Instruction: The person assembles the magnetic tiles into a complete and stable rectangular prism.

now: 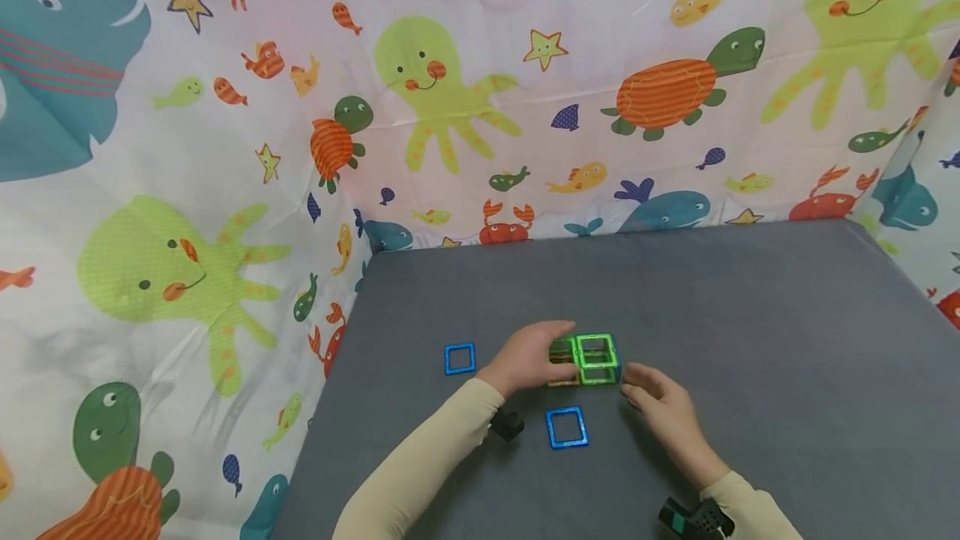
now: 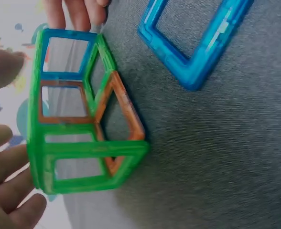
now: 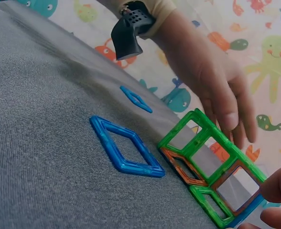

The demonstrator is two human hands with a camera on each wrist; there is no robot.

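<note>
A box-like structure of magnetic tiles (image 1: pixel 597 352), made of green, orange and blue square frames, stands on the grey surface. My left hand (image 1: pixel 528 358) is at its left end, fingers spread along the far side and thumb apart from the near side. In the left wrist view, the left fingers (image 2: pixel 11 186) lie beside the green edge; contact is hard to tell. My right hand (image 1: pixel 667 415) is at the other end, its fingers loosely bent. The right fingertips (image 2: pixel 78 19) appear close to the blue end tile in the left wrist view, possibly touching it.
One loose blue square tile (image 1: pixel 567 427) lies flat in front of the structure. Another blue square tile (image 1: pixel 460 359) lies to the left, beyond the left wrist. A sea-animal printed cloth (image 1: pixel 465 215) walls the grey table (image 1: pixel 712 298) at the back and sides.
</note>
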